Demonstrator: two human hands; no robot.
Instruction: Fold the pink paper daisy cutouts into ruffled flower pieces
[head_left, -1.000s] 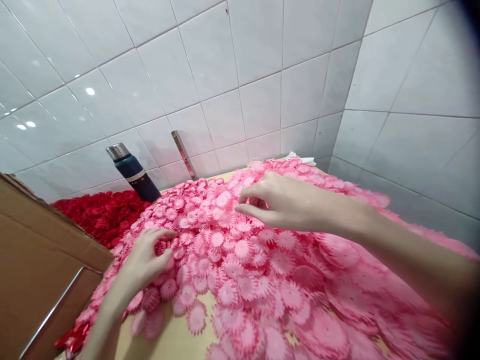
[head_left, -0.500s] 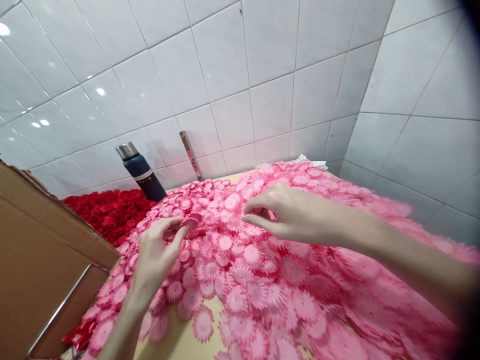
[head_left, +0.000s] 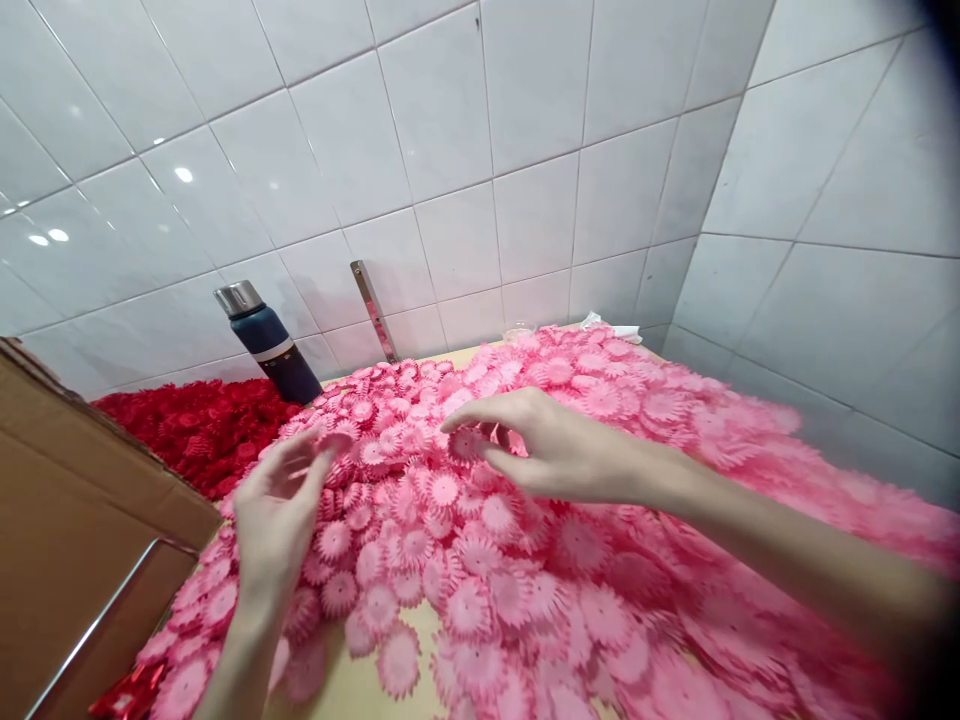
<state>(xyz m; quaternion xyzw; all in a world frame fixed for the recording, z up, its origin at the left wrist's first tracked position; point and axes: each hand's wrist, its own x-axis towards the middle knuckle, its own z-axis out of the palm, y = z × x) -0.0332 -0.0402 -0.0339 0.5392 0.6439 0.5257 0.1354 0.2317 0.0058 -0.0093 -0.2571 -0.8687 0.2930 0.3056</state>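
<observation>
Scalloped pink flower-shaped cutouts lie in a thick, overlapping heap before me. At the heap's left side, my left hand holds a darker pink cutout between thumb and fingertips; it is slightly blurred. My right hand reaches in over the middle of the heap with thumb and forefinger curved around another pink cutout. The palm hides its other fingers in part. A gap separates the two hands, with small cutouts filling the space below them.
A dark blue bottle with a steel cap leans at the back left, near red cutouts. A metal strip rests against the tiled wall. A cardboard box stands left. Bare yellowish tabletop shows in front.
My left hand has moved left with its dark pink cutout. My right hand has shifted left, its fingers now wider apart around a cutout. The view has turned slightly.
</observation>
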